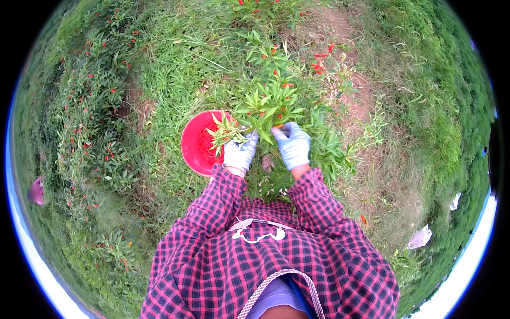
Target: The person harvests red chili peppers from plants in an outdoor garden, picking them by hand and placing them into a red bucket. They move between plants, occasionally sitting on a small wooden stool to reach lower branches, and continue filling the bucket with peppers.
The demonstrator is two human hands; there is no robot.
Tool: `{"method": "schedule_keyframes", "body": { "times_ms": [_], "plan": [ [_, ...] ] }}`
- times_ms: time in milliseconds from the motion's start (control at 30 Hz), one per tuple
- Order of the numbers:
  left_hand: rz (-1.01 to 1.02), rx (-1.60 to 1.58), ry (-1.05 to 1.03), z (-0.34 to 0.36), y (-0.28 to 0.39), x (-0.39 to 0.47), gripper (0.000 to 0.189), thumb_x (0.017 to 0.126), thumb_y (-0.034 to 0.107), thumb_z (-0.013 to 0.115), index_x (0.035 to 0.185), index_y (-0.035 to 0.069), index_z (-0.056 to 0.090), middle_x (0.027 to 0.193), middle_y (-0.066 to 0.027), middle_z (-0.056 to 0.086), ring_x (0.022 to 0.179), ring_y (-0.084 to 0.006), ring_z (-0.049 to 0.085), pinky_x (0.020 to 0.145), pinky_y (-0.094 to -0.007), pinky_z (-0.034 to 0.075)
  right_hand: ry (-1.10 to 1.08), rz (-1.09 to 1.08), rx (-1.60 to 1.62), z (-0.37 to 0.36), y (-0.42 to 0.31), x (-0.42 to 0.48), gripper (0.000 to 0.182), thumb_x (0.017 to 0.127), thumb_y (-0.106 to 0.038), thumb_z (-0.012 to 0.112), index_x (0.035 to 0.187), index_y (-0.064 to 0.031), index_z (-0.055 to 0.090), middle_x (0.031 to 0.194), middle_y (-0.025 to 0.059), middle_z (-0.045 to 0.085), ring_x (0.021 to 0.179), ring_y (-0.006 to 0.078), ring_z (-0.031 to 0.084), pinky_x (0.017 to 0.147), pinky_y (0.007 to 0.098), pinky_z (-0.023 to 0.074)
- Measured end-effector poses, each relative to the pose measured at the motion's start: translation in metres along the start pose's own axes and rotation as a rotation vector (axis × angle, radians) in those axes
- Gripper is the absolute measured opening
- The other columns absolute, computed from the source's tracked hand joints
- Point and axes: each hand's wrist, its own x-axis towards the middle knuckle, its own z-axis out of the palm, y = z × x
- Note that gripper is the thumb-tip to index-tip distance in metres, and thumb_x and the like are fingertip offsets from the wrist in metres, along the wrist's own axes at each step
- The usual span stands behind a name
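A leafy chili pepper plant with a few red pods stands in front of me. My left hand, in a pale glove, grips a leafy chili branch that bends over the rim of a red bucket. Inside that bucket lies a heap of red chili peppers. At the plant's right side, my gloved right hand pinches an orange chili pepper between thumb and fingers. Leaves partly cover the fingertips of both hands.
More chili plants with red pods form a row on the left. Red chilies show beyond the plant, beside a dry earth strip. A whitish plastic bag lies at right. A person appears at the far left.
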Motion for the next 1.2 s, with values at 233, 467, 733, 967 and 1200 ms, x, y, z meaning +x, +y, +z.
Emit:
{"method": "schedule_keyframes", "body": {
  "times_ms": [233,467,733,967,1200],
  "plan": [
    [0.077,0.182,0.091,-0.016,-0.008,-0.005,0.018,0.08,0.018,0.035,0.082,0.003,0.046,0.08,-0.0125,0.05,0.079,-0.0248,0.047,0.08,-0.0431,0.036,-0.232,0.408,0.668,0.008,0.034,0.023,0.016,0.069,-0.016,0.057,0.072,-0.0012,0.053,0.052,0.0037,0.048,0.041,0.0114,0.043,0.036,0.0235,0.0316],
    [-0.054,0.12,-0.009,-0.031,0.003,-0.013,0.018,0.078,0.022,0.036,0.073,0.007,0.046,0.071,-0.0085,0.048,0.07,-0.0218,0.045,0.067,-0.0383,0.038,-0.647,0.205,1.72,-0.034,0.042,0.021,0.022,0.076,-0.027,0.05,0.066,-0.008,0.046,0.052,0.0029,0.041,0.033,0.0095,0.033,0.028,0.0178,0.0249],
    [-0.093,0.08,-0.161,-0.048,0.005,-0.01,0.02,0.079,0.024,0.033,0.072,0.008,0.042,0.068,-0.0079,0.044,0.068,-0.0195,0.042,0.068,-0.0358,0.037,-0.426,-0.57,-0.543,-0.022,0.001,0.028,0.018,0.07,-0.026,0.051,0.082,-0.0139,0.055,0.067,0.0079,0.056,0.06,0.023,0.055,0.053,0.0333,0.042],
    [-0.065,0.207,-0.14,-0.043,-0.007,-0.019,0.018,0.071,0.021,0.05,0.063,0.006,0.044,0.062,-0.01,0.044,0.064,-0.0244,0.041,0.067,-0.0406,0.036,-0.5,-0.576,-0.608,-0.006,-0.001,0.03,0.021,0.069,-0.03,0.05,0.085,-0.0163,0.054,0.066,0.0075,0.056,0.06,0.0252,0.054,0.053,0.0366,0.041],
    [-0.062,-0.044,-0.085,-0.047,-0.008,-0.01,0.019,0.075,0.019,0.042,0.063,0.005,0.044,0.06,-0.0099,0.043,0.063,-0.0231,0.042,0.071,-0.0417,0.037,-0.739,0.376,1.334,-0.019,0.017,0.047,0.016,0.076,-0.019,0.046,0.068,-0.0062,0.044,0.049,-0.0007,0.038,0.035,0.0056,0.031,0.03,0.016,0.0226]
  ]
}}
